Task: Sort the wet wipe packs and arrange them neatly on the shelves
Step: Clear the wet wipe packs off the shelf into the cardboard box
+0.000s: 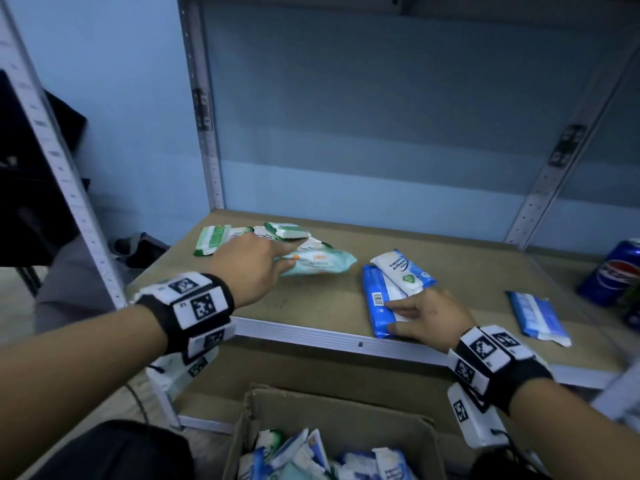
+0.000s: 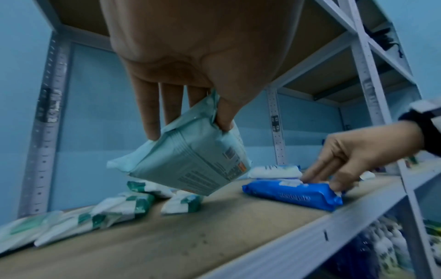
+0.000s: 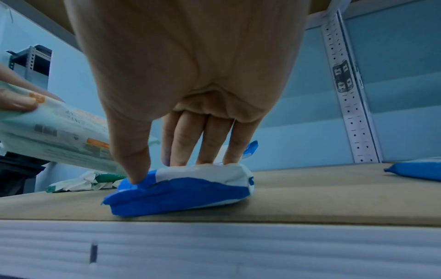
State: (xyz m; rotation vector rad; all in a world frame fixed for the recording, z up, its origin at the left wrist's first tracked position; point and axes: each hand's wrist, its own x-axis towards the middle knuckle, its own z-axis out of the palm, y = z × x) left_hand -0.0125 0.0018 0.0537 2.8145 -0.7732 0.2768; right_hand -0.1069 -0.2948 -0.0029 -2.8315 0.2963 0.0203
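My left hand (image 1: 273,259) holds a pale mint wipe pack (image 1: 318,263) by one end, thumb on one face and fingers on the other. That mint pack (image 2: 190,158) hangs tilted just above the shelf board (image 1: 311,303). Behind it lie green-and-white packs (image 1: 211,239) in a loose heap. My right hand (image 1: 412,317) is on a blue wipe pack (image 1: 375,299) near the shelf's front edge. Its fingers (image 3: 203,143) lie on top and the thumb presses the near corner of the blue pack (image 3: 181,194). A small white-and-blue pack (image 1: 401,271) rests across it.
Another blue pack (image 1: 536,317) lies further right on the shelf, beside a Pepsi can (image 1: 616,271). An open cardboard box (image 1: 339,407) with several wipe packs stands below the shelf's metal front rail (image 1: 311,336). Upright shelf posts (image 1: 204,116) frame the bay.
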